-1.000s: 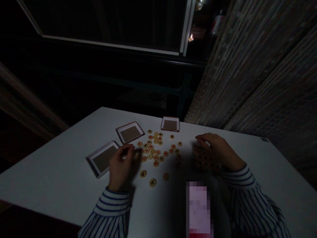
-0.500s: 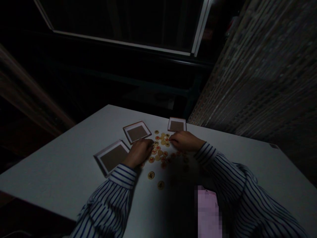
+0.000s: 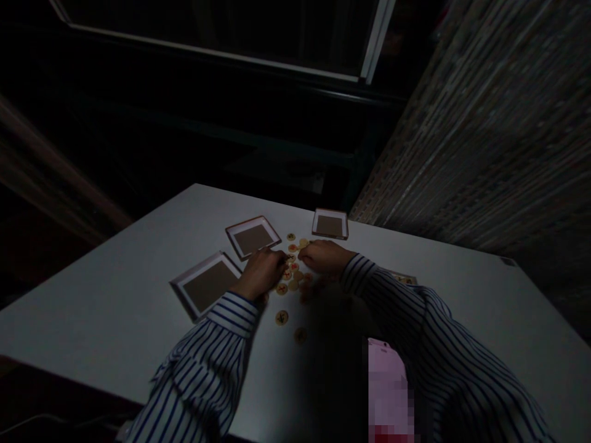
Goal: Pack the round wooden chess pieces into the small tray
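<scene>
Round wooden xiangqi pieces (image 3: 293,285) with red or black characters lie in a loose heap on the white table (image 3: 138,277); some are face down. At the heap's left side my left hand (image 3: 264,271) is closed, its fingers curled against a black-marked piece (image 3: 290,258). My right hand (image 3: 325,257) is closed too, fingertips over the right side of the heap by a red-marked piece (image 3: 292,248). Whatever either hand holds is hidden. Two black-marked pieces (image 3: 281,317) lie apart, nearer me.
Shallow open boxes stand around the heap: one at left (image 3: 178,289), one behind (image 3: 231,237), one at the back right (image 3: 346,227). Another box with pieces (image 3: 405,279) shows partly behind my right sleeve. A pink phone-like object (image 3: 388,375), partly pixelated, is in front. A curtain (image 3: 462,154) hangs at right.
My right hand has moved left, closer to my left hand, uncovering the box of pieces behind my sleeve. My left hand stays by the heap. The view has shifted slightly.
</scene>
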Tool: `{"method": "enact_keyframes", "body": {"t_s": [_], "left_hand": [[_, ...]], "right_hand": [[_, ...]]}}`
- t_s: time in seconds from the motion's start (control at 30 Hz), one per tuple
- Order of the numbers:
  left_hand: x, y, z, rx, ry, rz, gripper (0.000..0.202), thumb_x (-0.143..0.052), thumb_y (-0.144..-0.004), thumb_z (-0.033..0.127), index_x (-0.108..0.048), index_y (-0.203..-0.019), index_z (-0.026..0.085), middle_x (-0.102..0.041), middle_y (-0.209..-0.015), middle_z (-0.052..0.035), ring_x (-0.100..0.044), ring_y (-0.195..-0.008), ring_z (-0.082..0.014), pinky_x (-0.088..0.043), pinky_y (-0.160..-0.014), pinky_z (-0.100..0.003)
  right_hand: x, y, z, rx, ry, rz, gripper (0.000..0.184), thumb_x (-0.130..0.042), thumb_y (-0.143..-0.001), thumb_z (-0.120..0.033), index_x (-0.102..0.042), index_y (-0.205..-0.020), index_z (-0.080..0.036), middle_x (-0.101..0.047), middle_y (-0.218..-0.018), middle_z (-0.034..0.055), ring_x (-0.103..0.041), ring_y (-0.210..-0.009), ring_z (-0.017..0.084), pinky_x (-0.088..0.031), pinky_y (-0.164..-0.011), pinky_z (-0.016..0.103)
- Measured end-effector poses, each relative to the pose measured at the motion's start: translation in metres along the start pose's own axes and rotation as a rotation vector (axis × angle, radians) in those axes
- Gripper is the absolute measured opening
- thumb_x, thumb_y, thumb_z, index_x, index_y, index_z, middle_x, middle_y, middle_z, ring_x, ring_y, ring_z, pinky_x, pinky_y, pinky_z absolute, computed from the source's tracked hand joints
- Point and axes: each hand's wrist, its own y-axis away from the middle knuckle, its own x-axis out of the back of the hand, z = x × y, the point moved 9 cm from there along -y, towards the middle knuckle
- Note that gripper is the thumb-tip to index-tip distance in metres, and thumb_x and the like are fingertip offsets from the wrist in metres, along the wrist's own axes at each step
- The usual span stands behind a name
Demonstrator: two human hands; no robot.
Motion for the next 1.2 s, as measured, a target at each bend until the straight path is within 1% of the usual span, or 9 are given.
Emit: {"method": "enact_keyframes", "body": {"t_s": [0.17,0.27,0.37,0.5,0.6,0.67,0.83,1.03,1.2], "left_hand": [[0.000,-0.002,0.002,-0.001,-0.055,-0.014,0.028,-0.040,-0.081,0.033,-0.064,-0.088,0.020,-0.066,-0.084,-0.0095,-0.059,-0.084,-0.0237,-0.041,-0.075,-0.035],[0.000,-0.003,0.004,-0.004,-0.058,-0.005,0.029,-0.040,-0.081,0.033,-0.063,-0.091,0.019,-0.066,-0.085,-0.0095,-0.059,-0.085,-0.0237,-0.041,-0.075,-0.034],[0.004,-0.002,0.004,-0.006,-0.014,0.027,0.031,-0.040,-0.081,0.035,-0.063,-0.094,0.019,-0.065,-0.089,-0.0094,-0.059,-0.085,-0.0229,-0.041,-0.076,-0.033],[0.015,0.002,0.000,0.029,0.091,0.088,0.032,-0.040,-0.080,0.037,-0.062,-0.097,0.019,-0.066,-0.089,-0.0086,-0.059,-0.084,-0.0223,-0.041,-0.077,-0.032],[0.024,0.007,0.001,0.048,0.199,0.134,0.033,-0.040,-0.080,0.036,-0.058,-0.103,0.019,-0.065,-0.095,-0.0079,-0.059,-0.085,-0.0218,-0.042,-0.073,-0.030],[0.030,0.009,0.004,0.057,0.263,0.156,0.034,-0.041,-0.080,0.036,-0.056,-0.106,0.019,-0.064,-0.099,-0.0076,-0.059,-0.087,-0.0215,-0.043,-0.072,-0.030],[0.040,0.015,0.016,0.069,0.390,0.225,0.031,-0.045,-0.078,0.033,-0.056,-0.102,0.018,-0.063,-0.098,-0.0075,-0.060,-0.084,-0.0198,-0.045,-0.074,-0.030],[0.044,0.018,0.031,0.050,0.574,0.287,0.029,-0.050,-0.076,0.031,-0.056,-0.101,0.018,-0.063,-0.097,-0.0070,-0.060,-0.083,-0.0177,-0.047,-0.075,-0.030],[0.043,0.019,0.043,0.047,0.712,0.330,0.031,-0.052,-0.075,0.033,-0.058,-0.100,0.017,-0.062,-0.095,-0.0069,-0.059,-0.082,-0.0172,-0.048,-0.074,-0.030]], "right_hand": [[0.002,0.002,0.007,0.016,-0.026,0.020,0.032,-0.035,-0.084,-0.024,-0.061,-0.104,-0.021,-0.062,-0.106,0.0065,-0.056,-0.098,0.019,-0.037,-0.080,0.027],[0.005,0.004,0.010,0.014,-0.022,0.039,0.032,-0.036,-0.084,-0.023,-0.060,-0.104,-0.021,-0.062,-0.106,0.0067,-0.056,-0.098,0.019,-0.037,-0.081,0.027],[0.008,0.008,0.011,0.014,-0.010,0.041,0.031,-0.035,-0.084,-0.023,-0.060,-0.103,-0.020,-0.063,-0.105,0.0069,-0.057,-0.095,0.018,-0.038,-0.078,0.027],[0.016,0.017,0.012,-0.003,-0.006,0.050,0.031,-0.035,-0.085,-0.026,-0.061,-0.100,-0.020,-0.064,-0.100,0.0068,-0.058,-0.090,0.018,-0.039,-0.074,0.027],[0.024,0.025,0.015,-0.028,-0.021,0.073,0.032,-0.034,-0.085,-0.028,-0.062,-0.099,-0.020,-0.064,-0.099,0.0064,-0.058,-0.089,0.018,-0.039,-0.073,0.026],[0.028,0.030,0.017,-0.029,-0.036,0.087,0.032,-0.034,-0.085,-0.029,-0.062,-0.099,-0.021,-0.064,-0.100,0.0056,-0.058,-0.089,0.018,-0.039,-0.073,0.026],[0.034,0.042,0.023,-0.054,-0.056,0.122,0.032,-0.036,-0.084,-0.026,-0.059,-0.106,-0.024,-0.064,-0.103,0.0036,-0.058,-0.093,0.018,-0.039,-0.076,0.027],[0.046,0.065,0.025,-0.069,-0.074,0.196,0.032,-0.037,-0.084,-0.025,-0.060,-0.106,-0.022,-0.063,-0.106,0.0037,-0.057,-0.097,0.018,-0.039,-0.080,0.026],[0.052,0.086,0.029,-0.104,-0.125,0.253,0.031,-0.039,-0.084,-0.025,-0.061,-0.105,-0.022,-0.064,-0.105,0.0026,-0.058,-0.094,0.017,-0.040,-0.081,0.025]]}}
